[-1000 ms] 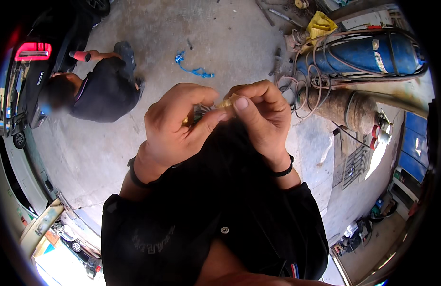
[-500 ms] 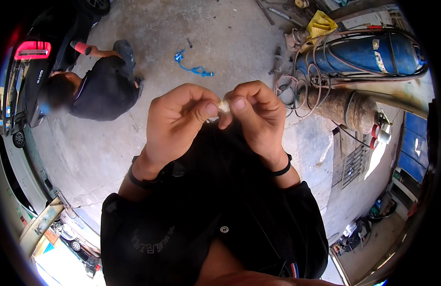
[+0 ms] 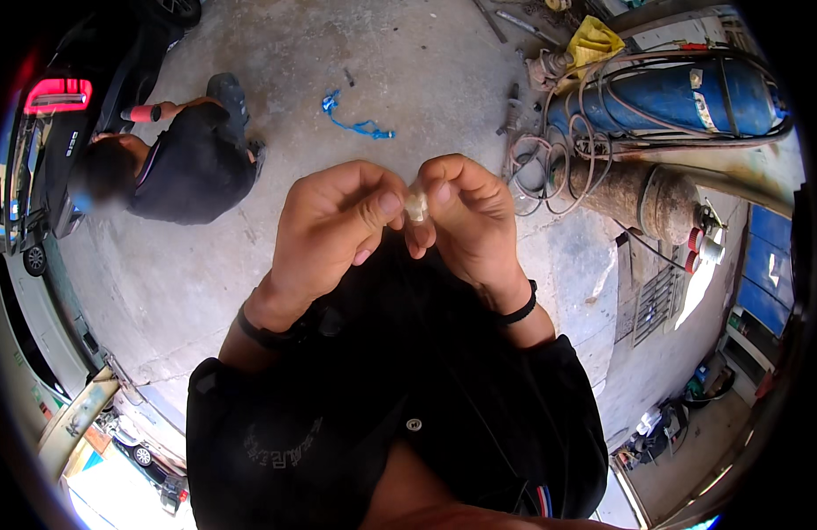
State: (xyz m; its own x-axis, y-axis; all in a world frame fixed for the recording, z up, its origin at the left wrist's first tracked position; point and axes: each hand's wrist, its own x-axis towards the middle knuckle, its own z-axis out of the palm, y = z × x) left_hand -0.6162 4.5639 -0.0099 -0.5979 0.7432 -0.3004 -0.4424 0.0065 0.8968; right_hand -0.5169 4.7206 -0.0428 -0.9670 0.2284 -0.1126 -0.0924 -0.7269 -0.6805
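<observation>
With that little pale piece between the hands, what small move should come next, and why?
Perhaps steady the right hand and ease the left hand slightly aside: the small pale piece sits between the two, and they crowd it closely enough to hide part of it.

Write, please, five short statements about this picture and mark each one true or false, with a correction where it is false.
1. The left hand and the right hand are close together at a small pale piece. True.
2. The blue strap-like thing hangs from the left wrist. False: the blue strap-like thing lies on the floor.
3. A black band is on the right wrist. True.
4. The blue cylinder is at the picture's left. False: the blue cylinder is at the right.
5. Another person has a hand at a red object. True.
</observation>
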